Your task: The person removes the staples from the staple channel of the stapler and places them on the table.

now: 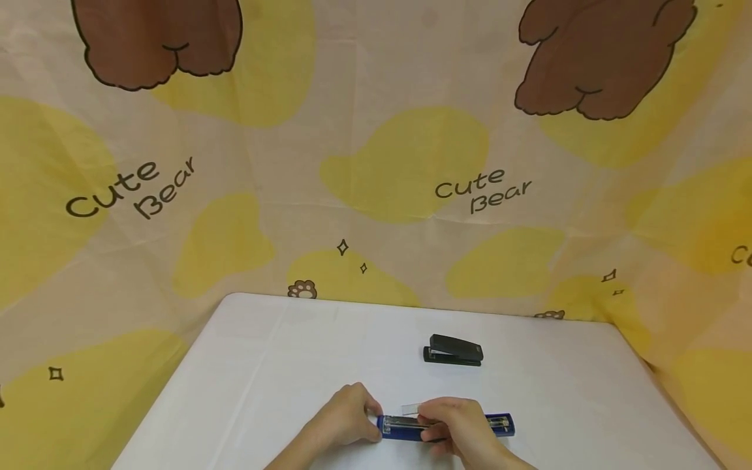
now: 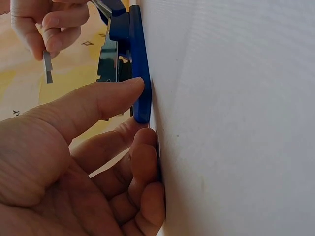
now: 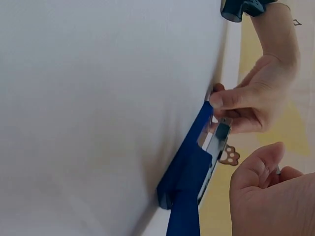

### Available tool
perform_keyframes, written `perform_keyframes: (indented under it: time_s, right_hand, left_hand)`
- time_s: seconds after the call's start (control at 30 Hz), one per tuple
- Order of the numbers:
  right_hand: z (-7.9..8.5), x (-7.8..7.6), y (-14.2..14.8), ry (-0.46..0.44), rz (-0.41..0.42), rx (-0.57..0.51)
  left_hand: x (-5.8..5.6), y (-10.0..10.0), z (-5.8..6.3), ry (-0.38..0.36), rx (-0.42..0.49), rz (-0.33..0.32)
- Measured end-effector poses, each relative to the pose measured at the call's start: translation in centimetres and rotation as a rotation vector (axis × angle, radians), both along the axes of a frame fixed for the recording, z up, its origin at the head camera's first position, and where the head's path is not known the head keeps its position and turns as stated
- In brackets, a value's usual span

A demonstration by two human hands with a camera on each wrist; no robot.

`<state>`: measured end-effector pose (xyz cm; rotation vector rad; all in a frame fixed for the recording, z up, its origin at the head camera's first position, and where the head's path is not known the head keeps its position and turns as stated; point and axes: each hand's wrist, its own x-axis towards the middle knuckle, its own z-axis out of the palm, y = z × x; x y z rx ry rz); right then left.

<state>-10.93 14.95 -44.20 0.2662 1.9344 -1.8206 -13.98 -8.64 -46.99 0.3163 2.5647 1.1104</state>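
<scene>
A blue stapler [image 1: 405,433] lies on the white table with its top swung back, baring the metal magazine [image 3: 215,140]. My left hand [image 1: 348,414] pinches the left end of its base between thumb and fingers, as the left wrist view also shows on the blue base [image 2: 140,64]. Above the magazine, my right hand [image 1: 464,423] pinches a short strip of staples [image 1: 409,409] with its fingertips. The strip [image 2: 47,68] points down, apart from the stapler. In the right wrist view, my right hand [image 3: 268,191] hides most of the strip.
A black stapler [image 1: 454,351] stands farther back on the white table [image 1: 329,346], beyond my right hand. Behind the table's far edge hangs a cream and yellow curtain [image 1: 399,163] printed with bears.
</scene>
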Motion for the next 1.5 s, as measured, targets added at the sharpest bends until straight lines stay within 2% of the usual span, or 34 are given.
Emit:
perform_keyframes:
  time_s: [0.33, 0.5, 0.8, 1.07, 1.5]
  right_hand:
    - [1.2, 0.0, 2.5, 0.026, 0.01, 0.027]
    - [1.6, -0.1, 4.2, 0.053, -0.001, 0.077]
    - [2.7, -0.6, 7.7, 0.047, -0.125, 0.191]
    - [3.4, -1.0, 11.4, 0.034, -0.166, 0.215]
    - [3.4, -1.2, 16.1, 0.009, -0.191, 0.216]
  left_hand:
    - [0.0, 0.0, 0.0, 0.001, -0.006, 0.004]
    - [0.0, 0.1, 0.1, -0.01, -0.005, 0.002]
    - [-0.1, 0.0, 0.3, 0.0, -0.01, 0.001]
    - [0.0, 0.0, 0.4, -0.003, 0.007, 0.006]
    - [0.1, 0.0, 0.2, -0.011, 0.01, 0.002]
